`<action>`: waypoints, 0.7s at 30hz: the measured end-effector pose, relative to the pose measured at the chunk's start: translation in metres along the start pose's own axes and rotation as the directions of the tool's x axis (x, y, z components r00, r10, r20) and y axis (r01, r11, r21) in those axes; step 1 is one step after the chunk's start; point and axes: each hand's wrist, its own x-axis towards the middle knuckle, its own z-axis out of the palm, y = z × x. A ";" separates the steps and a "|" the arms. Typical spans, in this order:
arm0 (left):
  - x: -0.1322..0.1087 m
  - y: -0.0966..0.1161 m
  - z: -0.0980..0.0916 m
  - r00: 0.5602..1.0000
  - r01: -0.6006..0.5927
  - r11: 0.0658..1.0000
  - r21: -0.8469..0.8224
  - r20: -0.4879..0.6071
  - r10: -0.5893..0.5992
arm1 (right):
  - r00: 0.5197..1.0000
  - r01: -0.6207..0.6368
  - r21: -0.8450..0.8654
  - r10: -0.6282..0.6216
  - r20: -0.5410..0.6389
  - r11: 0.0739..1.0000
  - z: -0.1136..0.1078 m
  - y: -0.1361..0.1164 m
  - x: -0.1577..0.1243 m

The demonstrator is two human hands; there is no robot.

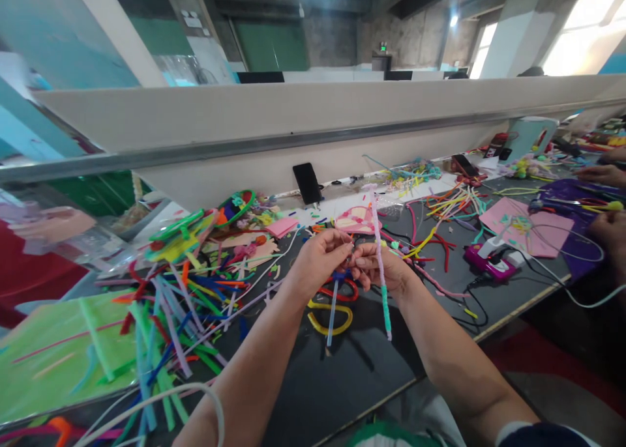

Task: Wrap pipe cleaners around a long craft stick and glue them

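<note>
My left hand is closed in a pinch, its fingertips meeting those of my right hand over the dark table. What the left fingertips hold is too small to make out. A long fuzzy pipe cleaner, pale pink above and teal near its lower end, stands nearly upright at my right hand, which is closed and appears to grip it. Below the fingers is a translucent pale-blue stick, its upper end near a blue part. Beneath lie a yellow loop and a red loop, partly covered.
Many coloured pipe cleaners are heaped at left beside a green sheet. A black phone leans on the low partition. At right are a magenta power strip, cables, pink paper and another person's hands.
</note>
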 end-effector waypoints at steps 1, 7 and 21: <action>0.000 0.001 0.000 1.000 0.003 1.000 -0.002 0.000 -0.003 | 1.000 0.002 -0.002 -0.002 -0.002 1.000 0.000 0.000 0.000; -0.003 0.009 0.003 1.000 0.005 0.999 0.034 -0.013 -0.004 | 1.000 -0.004 0.001 0.004 0.026 1.000 0.002 -0.002 0.000; -0.003 0.002 0.002 1.000 -0.018 0.999 0.045 -0.005 0.018 | 0.999 0.031 0.032 -0.032 0.043 0.999 0.005 -0.002 0.000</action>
